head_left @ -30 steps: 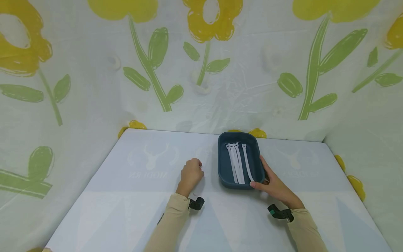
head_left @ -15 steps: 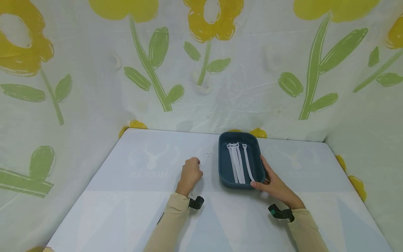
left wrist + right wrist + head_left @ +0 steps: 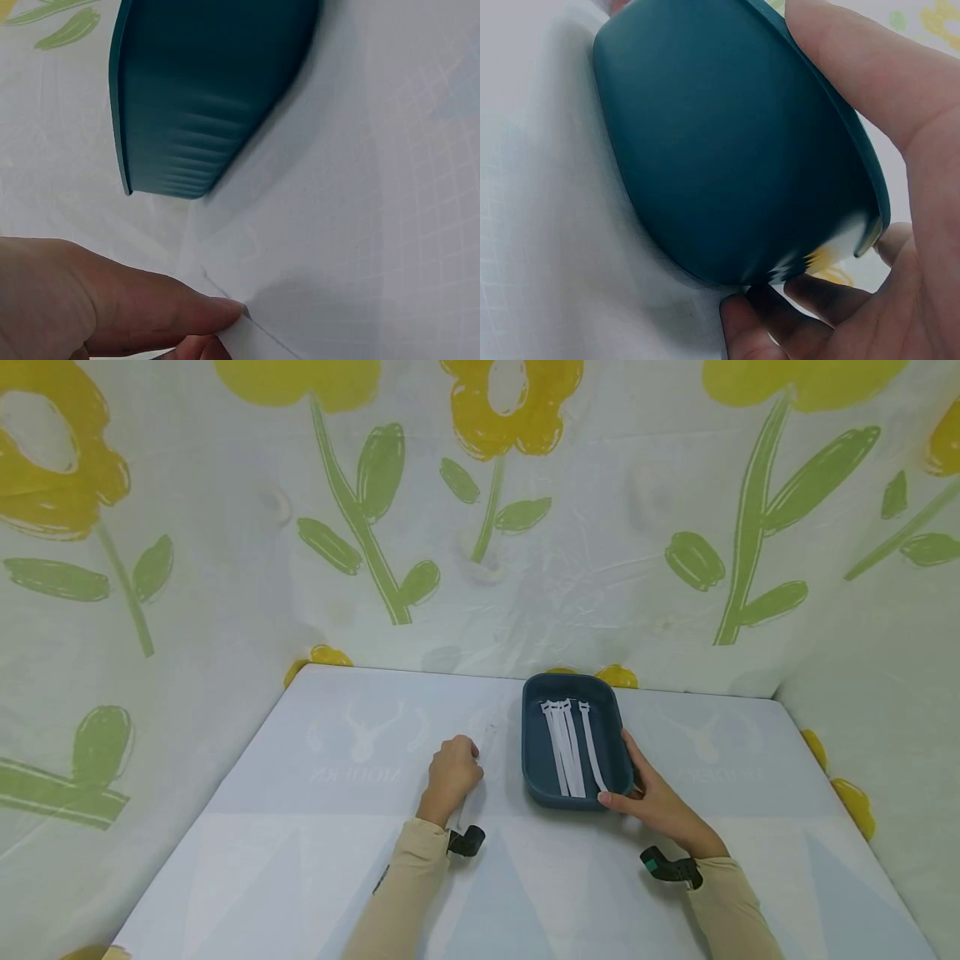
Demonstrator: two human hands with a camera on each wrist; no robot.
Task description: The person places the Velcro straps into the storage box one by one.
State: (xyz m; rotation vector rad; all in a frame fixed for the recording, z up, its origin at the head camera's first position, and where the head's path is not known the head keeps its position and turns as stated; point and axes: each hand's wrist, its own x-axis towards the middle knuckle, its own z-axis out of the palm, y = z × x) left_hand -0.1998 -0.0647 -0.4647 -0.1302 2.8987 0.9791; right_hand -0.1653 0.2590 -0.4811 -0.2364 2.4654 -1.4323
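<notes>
A dark teal plastic bin (image 3: 533, 768) stands on the table with several white cable ties (image 3: 570, 750) lying lengthwise inside; one lies apart on the right. My right hand (image 3: 660, 806) grips the bin's near right corner, thumb on the rim. In the right wrist view its fingers (image 3: 802, 319) reach round the wall. Left of the bin, my left hand (image 3: 452, 778) pinches a thin white strip (image 3: 244, 341), which looks like another tie; most of it is hidden. The left thumb (image 3: 172, 307) presses on it, with a fingertip beneath.
The white table (image 3: 300, 877) carries pale printed patterns. A flower-printed curtain (image 3: 592, 560) hangs behind the table and on both sides. The bin stands close to the table's back edge. A small camera (image 3: 467, 842) is strapped to the left wrist.
The left hand has shifted very slightly, and a bit of the thin white strip now shows below it. The right hand and the bin hold their place.
</notes>
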